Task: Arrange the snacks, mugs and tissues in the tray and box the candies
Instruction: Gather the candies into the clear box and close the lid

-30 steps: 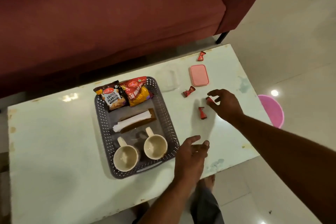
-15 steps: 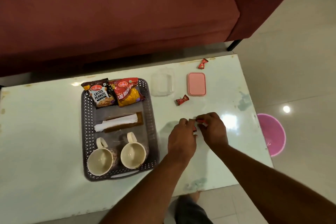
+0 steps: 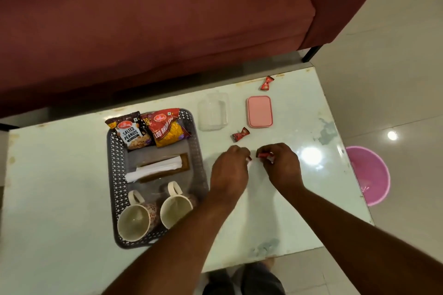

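On the pale table, a grey perforated tray [image 3: 114, 175] holds a salted peanuts packet [image 3: 130, 135], a red snack packet [image 3: 167, 130], white tissues [image 3: 155, 168] and two cream mugs [image 3: 135, 221] [image 3: 176, 208]. To the tray's right stand a clear box [image 3: 213, 114] and its pink lid [image 3: 260, 111]. One red candy [image 3: 241, 133] lies below the lid; another [image 3: 266, 83] is near the far edge. My right hand [image 3: 281, 166] pinches a red candy [image 3: 263, 155]. My left hand [image 3: 230, 171] is closed, with a red candy tip [image 3: 249, 158] showing at its fingertips.
A maroon sofa [image 3: 155, 31] runs along the table's far side, with a black leg [image 3: 310, 52] at the corner. A pink bin [image 3: 369, 175] stands on the floor off the table's right edge. My feet [image 3: 244, 278] show below the near edge.
My left hand came up from the near edge beside the right, over the two candies. The hands have since drawn slightly apart, each with red wrapper at its fingers. The view shifted.
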